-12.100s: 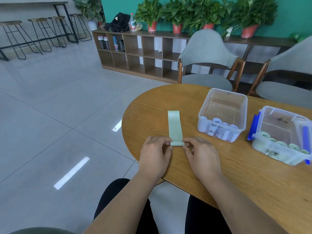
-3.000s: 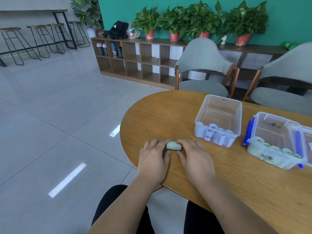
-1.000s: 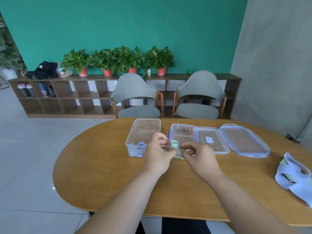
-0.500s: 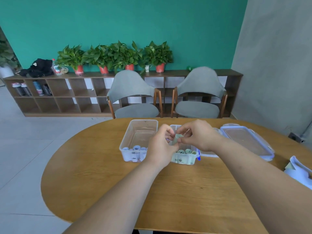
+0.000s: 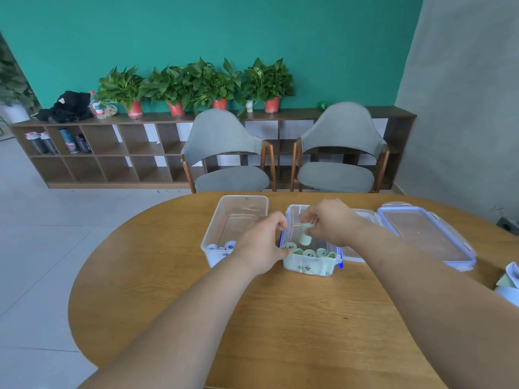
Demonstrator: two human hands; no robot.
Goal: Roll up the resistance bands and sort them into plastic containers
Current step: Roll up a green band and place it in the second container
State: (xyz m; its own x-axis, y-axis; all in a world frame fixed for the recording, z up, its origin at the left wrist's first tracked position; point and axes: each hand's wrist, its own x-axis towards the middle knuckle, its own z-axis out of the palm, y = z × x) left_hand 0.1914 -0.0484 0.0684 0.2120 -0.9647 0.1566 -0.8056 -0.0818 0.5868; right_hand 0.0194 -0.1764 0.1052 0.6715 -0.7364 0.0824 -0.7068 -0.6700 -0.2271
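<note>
My right hand (image 5: pixel 332 223) pinches a rolled pale-green resistance band (image 5: pixel 305 237) and holds it upright, just inside the clear container with blue clips (image 5: pixel 309 266). Several green rolls stand in a row along that container's near wall. My left hand (image 5: pixel 262 244) lies against the container's left side, fingers curled round the wall and thumb on the near-left rim. To the left stands a second clear container (image 5: pixel 216 230) with pale lavender rolls at its near end.
Two clear lids with blue clips (image 5: pixel 427 237) lie to the right of the containers. Unrolled bands (image 5: pixel 509 282) sit in a pile at the table's right edge. Two grey chairs (image 5: pixel 224 153) stand behind the wooden oval table (image 5: pixel 295 318).
The band was rolled up on the table and lifted. Both hands held the roll half a second ago; now only the right hand holds it, lower in the container, and the left hand has dropped to the container's side.
</note>
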